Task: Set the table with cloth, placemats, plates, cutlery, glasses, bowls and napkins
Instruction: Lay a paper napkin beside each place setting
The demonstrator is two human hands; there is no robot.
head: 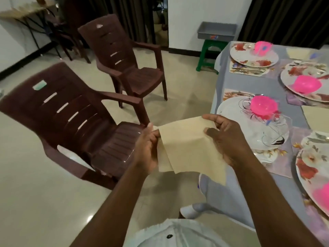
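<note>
- Beside the table (249,82), above the floor: beige napkin (188,148), held up between both hands.
- Left hand (147,148): fingers pinching its left edge.
- Right hand (226,139): fingers pinching its upper right corner.

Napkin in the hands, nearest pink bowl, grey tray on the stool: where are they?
napkin (188,148), head view, middle of the beige sheet.
pink bowl (263,106), head view, its side wall.
grey tray (216,32), head view, front wall.
</note>
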